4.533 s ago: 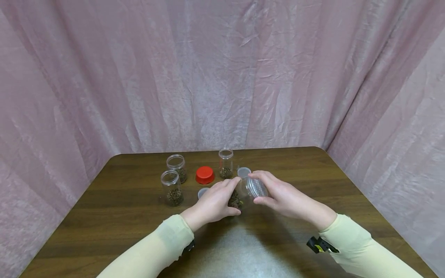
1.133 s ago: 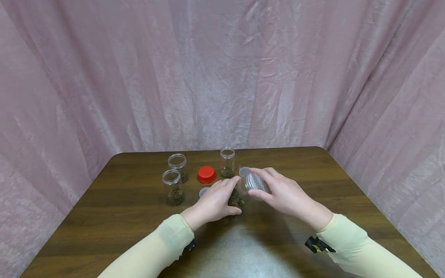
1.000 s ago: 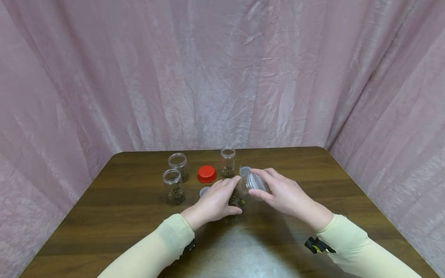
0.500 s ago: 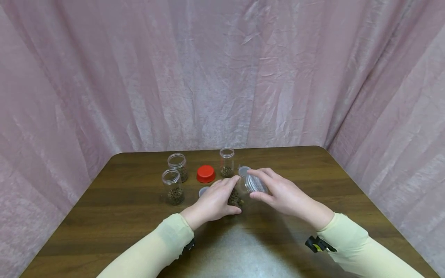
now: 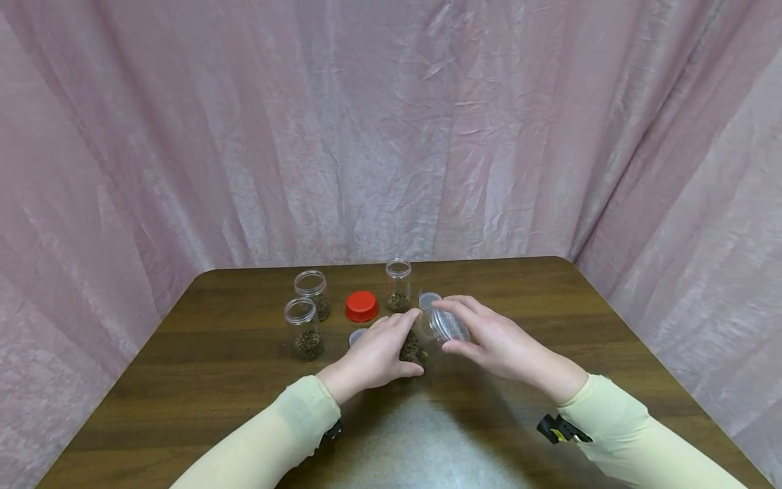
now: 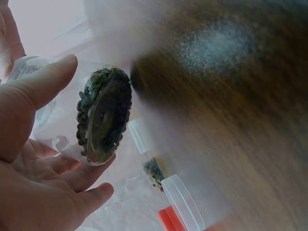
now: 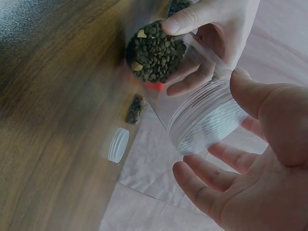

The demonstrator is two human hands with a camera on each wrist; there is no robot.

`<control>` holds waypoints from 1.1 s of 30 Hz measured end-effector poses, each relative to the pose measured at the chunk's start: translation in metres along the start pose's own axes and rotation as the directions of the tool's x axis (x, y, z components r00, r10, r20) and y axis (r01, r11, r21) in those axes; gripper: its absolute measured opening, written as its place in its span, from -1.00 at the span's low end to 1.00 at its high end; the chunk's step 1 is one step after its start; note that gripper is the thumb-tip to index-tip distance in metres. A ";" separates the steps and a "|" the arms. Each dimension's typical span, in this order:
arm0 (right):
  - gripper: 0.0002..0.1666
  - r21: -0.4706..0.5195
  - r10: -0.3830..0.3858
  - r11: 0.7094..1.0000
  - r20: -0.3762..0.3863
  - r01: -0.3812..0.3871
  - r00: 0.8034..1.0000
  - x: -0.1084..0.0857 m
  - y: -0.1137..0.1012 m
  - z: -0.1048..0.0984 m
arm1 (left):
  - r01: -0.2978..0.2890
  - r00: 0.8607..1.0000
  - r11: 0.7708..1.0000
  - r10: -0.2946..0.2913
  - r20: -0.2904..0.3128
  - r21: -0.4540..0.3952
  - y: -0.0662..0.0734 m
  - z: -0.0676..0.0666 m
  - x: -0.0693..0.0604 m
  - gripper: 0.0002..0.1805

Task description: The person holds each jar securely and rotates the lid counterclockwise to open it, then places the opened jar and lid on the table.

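My left hand grips a clear jar with fingers and thumb around its body. The jar tilts over toward the right; dark, lentil-like pieces with a few yellow bits have gathered at its base. On its mouth sits a silvery, patterned lid. My right hand holds this lid by its rim, thumb on the near side and fingertips on the far side. In the right wrist view the lid lies between thumb and fingers. The left palm hides part of the jar in the head view.
Two open jars, one nearer and one behind it, stand at the left. A third jar stands at the back. Near them lie a red cap and two pale lids, one right and one half-hidden left.
My right fingers have shifted slightly around the lid's rim, thumb and forefinger moving a little away and back. The left hand and jar stay nearly in place; other things have not moved.
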State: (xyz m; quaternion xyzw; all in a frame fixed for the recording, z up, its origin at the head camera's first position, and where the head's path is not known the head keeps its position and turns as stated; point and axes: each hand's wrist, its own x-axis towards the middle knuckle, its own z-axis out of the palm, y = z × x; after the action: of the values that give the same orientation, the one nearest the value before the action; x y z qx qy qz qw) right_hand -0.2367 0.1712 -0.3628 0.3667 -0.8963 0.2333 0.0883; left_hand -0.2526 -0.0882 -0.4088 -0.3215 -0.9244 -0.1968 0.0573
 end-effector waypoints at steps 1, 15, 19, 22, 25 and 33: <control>-0.17 0.002 -0.006 1.000 -0.002 0.006 1.000 0.000 0.000 0.000 | 0.001 1.000 1.000 -0.001 -0.001 0.001 0.000 0.000 0.000 0.03; -0.19 0.028 -0.036 0.999 -0.001 0.036 0.999 0.000 0.001 0.000 | 0.015 1.000 1.000 -0.015 -0.003 0.002 -0.001 0.002 0.000 0.02; -0.19 0.034 -0.036 0.999 0.003 0.036 0.999 0.000 0.001 0.000 | 0.018 1.000 1.000 -0.018 -0.001 0.003 0.000 0.001 0.000 0.02; -0.18 0.030 -0.033 0.999 0.005 0.033 0.999 -0.001 0.001 0.000 | 0.024 1.000 1.000 -0.024 0.002 -0.001 0.000 0.001 0.000 0.03; -0.19 0.009 -0.018 1.000 -0.005 0.018 1.000 -0.002 0.001 0.000 | 0.033 0.999 0.999 -0.033 0.010 -0.005 0.001 0.001 0.000 0.04; -0.30 -0.024 0.126 0.992 -0.034 -0.127 0.991 0.001 -0.004 0.003 | 0.043 0.999 0.999 -0.043 0.031 -0.016 -0.001 0.001 0.000 0.08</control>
State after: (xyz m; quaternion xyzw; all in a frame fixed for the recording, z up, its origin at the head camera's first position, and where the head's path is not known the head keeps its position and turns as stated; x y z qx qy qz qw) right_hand -0.2349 0.1669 -0.3637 0.3041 -0.9192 0.2325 0.0925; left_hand -0.2532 -0.0882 -0.4101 -0.3050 -0.9303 -0.2007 0.0361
